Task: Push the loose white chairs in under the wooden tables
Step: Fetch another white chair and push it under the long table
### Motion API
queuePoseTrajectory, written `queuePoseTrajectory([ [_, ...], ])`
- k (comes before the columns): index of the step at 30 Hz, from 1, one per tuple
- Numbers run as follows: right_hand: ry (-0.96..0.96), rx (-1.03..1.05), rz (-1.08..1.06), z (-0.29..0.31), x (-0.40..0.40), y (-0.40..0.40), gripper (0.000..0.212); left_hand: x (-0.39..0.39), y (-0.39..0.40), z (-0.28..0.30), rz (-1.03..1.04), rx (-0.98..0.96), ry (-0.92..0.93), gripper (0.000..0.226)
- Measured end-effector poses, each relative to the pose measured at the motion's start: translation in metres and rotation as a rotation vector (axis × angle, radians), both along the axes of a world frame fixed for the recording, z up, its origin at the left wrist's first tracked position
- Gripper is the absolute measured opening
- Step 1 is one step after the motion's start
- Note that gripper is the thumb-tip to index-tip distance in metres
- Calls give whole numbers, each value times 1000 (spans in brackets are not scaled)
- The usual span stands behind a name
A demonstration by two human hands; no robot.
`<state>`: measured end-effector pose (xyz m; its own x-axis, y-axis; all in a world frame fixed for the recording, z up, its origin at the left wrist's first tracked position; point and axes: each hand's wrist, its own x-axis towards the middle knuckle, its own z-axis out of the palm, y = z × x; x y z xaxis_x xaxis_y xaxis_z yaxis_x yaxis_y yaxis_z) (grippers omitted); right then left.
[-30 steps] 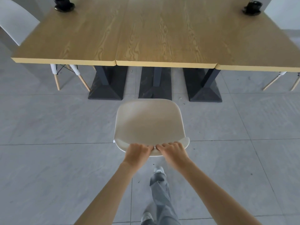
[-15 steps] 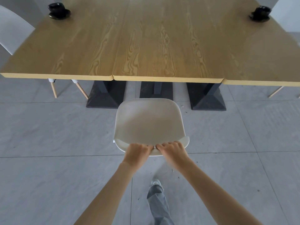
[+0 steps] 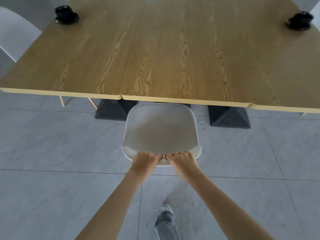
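Note:
A white chair (image 3: 160, 129) stands on the grey tile floor right in front of me, its seat's front edge just meeting the near edge of the wooden tables (image 3: 173, 58). My left hand (image 3: 145, 162) and my right hand (image 3: 183, 163) grip the top of its backrest side by side, fingers curled over the rim. The chair's legs are hidden under the seat.
Black pyramid table bases (image 3: 110, 110) (image 3: 229, 117) flank the chair under the tabletop. Another white chair (image 3: 15, 32) sits at the table's left side, its wooden legs (image 3: 62, 101) showing below. Two black cups on saucers (image 3: 66, 14) (image 3: 300, 20) stand on the tabletop. My foot (image 3: 166, 215) is behind the chair.
The chair has moved forward with me toward the tables; its front edge now reaches the tabletop's near edge. Both hands have kept their grip on the backrest.

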<state>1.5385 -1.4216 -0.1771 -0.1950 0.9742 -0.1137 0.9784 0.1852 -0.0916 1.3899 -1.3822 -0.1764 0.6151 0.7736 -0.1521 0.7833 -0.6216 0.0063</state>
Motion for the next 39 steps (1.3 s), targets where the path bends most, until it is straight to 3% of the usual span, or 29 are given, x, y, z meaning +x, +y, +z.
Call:
queuePoseTrajectory([
  [17,25,31,33,-3,-12,63,48,-18,65,-8,-5,-77,-12,40],
  [22,29,96,23,8,-14,62,35,-18,65,-7,1,-70,-8,47],
  [31,63,-36,-1,10,-14,58,48,-16,60,-5,22,-99,3,41],
  [39,90,-113,15,9,-10,59,43,-12,58,-1,23,-83,26,42],
])
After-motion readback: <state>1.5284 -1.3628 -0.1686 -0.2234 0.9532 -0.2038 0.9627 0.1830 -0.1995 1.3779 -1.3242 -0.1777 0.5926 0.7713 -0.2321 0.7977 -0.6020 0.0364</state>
